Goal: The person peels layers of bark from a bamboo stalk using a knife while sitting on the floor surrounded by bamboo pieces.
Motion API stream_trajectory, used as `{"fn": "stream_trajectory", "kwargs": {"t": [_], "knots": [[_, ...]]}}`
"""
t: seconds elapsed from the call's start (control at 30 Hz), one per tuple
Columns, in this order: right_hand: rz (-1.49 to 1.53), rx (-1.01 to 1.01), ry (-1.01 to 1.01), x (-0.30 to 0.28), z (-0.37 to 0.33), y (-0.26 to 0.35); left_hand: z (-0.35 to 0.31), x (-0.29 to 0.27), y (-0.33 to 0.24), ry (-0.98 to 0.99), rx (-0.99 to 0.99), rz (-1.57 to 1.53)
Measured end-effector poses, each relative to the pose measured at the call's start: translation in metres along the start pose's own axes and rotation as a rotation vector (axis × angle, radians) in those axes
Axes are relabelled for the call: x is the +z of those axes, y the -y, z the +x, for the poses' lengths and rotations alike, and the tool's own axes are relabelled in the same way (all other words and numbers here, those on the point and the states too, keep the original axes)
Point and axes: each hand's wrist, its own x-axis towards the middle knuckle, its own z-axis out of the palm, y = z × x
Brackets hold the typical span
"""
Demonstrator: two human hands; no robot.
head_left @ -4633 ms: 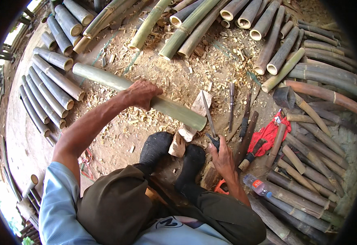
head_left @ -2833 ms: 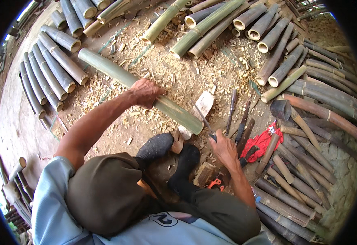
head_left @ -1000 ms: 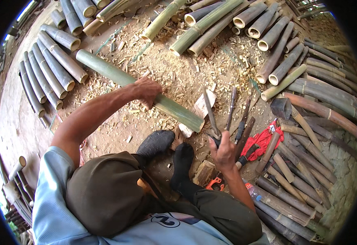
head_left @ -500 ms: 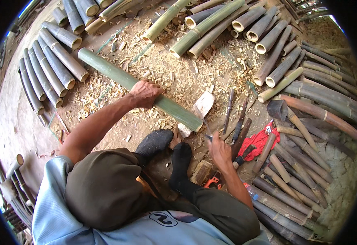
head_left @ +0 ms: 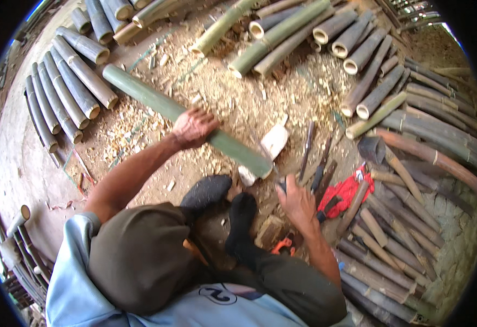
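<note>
A long green bamboo pole [head_left: 145, 98] lies slantwise, its near right end close to my feet. My left hand [head_left: 195, 128] is wrapped over the middle of the pole from above. In my right hand [head_left: 297, 204] is a knife [head_left: 276, 171] with a dark handle. Its thin blade reaches toward the pole's near end; blur hides whether the two touch. A pale wooden block [head_left: 275, 140] lies just beyond that end, and a smaller pale piece [head_left: 246, 175] shows beneath the pole.
Wood shavings [head_left: 227, 98] cover the ground. Cut bamboo tubes [head_left: 66, 90] lie in rows at the far left, with more tubes [head_left: 353, 41] at the far right. A red cloth [head_left: 339, 196], a mallet-like tool [head_left: 372, 148] and several bamboo lengths [head_left: 375, 261] lie to my right.
My right hand and the knife have shifted slightly right and toward me. My left hand keeps its place on the pole, which stays nearly still.
</note>
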Motion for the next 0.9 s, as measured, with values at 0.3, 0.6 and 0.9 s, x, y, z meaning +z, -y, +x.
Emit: {"fn": "stream_trajectory", "kwargs": {"t": [0.3,0.6,0.9], "knots": [[0.103,0.008,0.003,0.006,0.017,-0.014,0.003,0.006,-0.002,0.026,-0.024,-0.004],[0.447,-0.346,-0.446,-0.016,-0.007,0.021,-0.023,0.016,-0.003,-0.184,-0.028,0.102],[0.233,-0.054,-0.116,-0.035,-0.006,0.022,0.025,-0.027,0.009,0.514,-0.026,-0.124]]}}
